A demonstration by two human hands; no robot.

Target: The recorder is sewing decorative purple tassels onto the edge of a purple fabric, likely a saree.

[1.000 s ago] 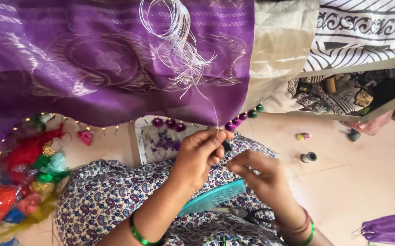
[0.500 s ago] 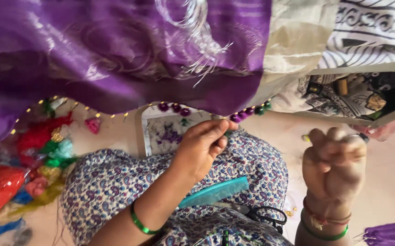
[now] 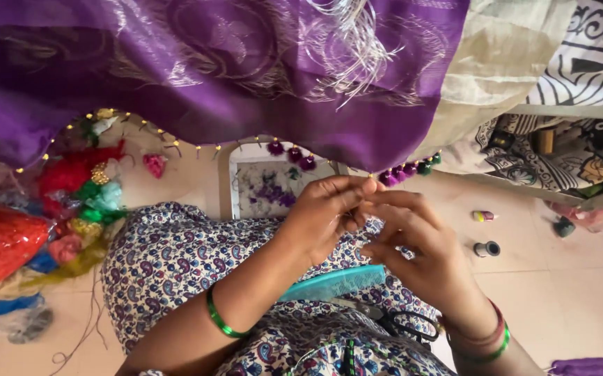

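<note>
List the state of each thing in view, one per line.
left hand: fingers pinched at the fabric edge
right hand: fingers curled, touching left hand
purple fabric: draped, tassels along its edge
teal comb: flat on lap
scissors: on lap, closed
thread spool: lying on floor

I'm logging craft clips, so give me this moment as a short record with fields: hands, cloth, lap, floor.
left hand: fingertips pinched at the purple cloth's edge
right hand: fingers meeting the left hand's, apart from the comb
purple cloth: hangs overhead, tassels along its edge
lap: teal comb, black scissors
floor: thread spools at right, coloured thread heap at left
</note>
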